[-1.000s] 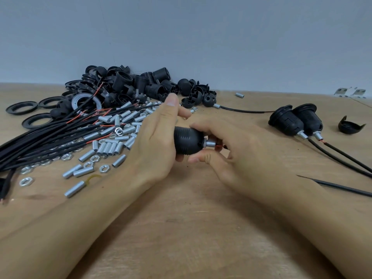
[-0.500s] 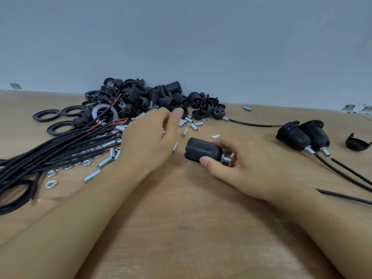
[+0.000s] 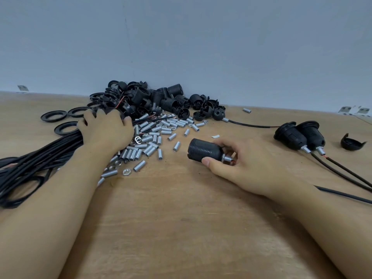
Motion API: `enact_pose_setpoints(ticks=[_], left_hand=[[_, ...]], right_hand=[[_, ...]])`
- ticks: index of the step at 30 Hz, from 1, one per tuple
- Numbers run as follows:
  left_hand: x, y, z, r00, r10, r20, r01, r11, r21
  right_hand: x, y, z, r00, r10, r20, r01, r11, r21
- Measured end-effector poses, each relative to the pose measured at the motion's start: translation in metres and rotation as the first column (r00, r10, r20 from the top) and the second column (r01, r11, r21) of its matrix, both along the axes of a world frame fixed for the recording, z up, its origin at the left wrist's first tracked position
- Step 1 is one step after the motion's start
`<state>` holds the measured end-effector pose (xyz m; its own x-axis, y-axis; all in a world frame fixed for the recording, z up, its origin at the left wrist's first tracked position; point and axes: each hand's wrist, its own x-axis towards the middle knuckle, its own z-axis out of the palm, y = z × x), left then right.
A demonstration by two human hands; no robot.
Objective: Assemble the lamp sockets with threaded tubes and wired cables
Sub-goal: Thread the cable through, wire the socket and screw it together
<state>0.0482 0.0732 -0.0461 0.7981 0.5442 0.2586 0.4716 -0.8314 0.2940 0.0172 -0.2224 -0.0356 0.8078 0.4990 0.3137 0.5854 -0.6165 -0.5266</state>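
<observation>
My right hand (image 3: 237, 164) grips a black ribbed lamp socket (image 3: 204, 150) by its narrow end, where a silver threaded tube (image 3: 227, 158) with a red wire sticks out. The socket lies on its side on the wooden table (image 3: 181, 218). My left hand (image 3: 105, 128) reaches far left, fingers spread over the bundle of black wired cables (image 3: 36, 160) next to the pile of black socket parts (image 3: 161, 100). Loose silver threaded tubes (image 3: 153, 137) and nuts lie between my hands.
Two assembled sockets with cables (image 3: 300, 135) lie at the right, beside a black cap piece (image 3: 352, 142). Black rings (image 3: 54, 116) sit at the far left. A grey wall rises right behind the pile.
My left hand let go of the socket and moved left to the cables and rings. My right hand now holds the socket alone, lower on the table.
</observation>
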Motion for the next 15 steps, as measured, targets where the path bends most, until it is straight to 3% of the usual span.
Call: enact_pose_setpoints(ticks=[4,11,13,15], left_hand=[[-0.0006,0.0005,0.0022,0.982,-0.018,0.186,0.019,1.000,-0.002],[-0.0010,-0.0020,0.0052,0.876,-0.133,0.464,0.154,0.988,-0.008],[0.0001,0.0001,0.0060,0.881,-0.120,0.458,0.154,0.987,-0.038],[0.0011,0.0015,0.0040,0.919,-0.154,0.362,0.180,0.983,-0.040]], right_hand=[[0.0005,0.0006,0.0004,1.000,0.011,-0.002,-0.011,1.000,-0.002],[0.0032,0.0006,-0.0013,1.000,0.013,0.006,-0.013,1.000,0.002],[0.0039,0.0000,-0.0013,1.000,0.015,0.008,-0.015,1.000,0.000],[0.0039,0.0001,-0.0011,1.000,0.016,0.002,-0.016,1.000,-0.003]])
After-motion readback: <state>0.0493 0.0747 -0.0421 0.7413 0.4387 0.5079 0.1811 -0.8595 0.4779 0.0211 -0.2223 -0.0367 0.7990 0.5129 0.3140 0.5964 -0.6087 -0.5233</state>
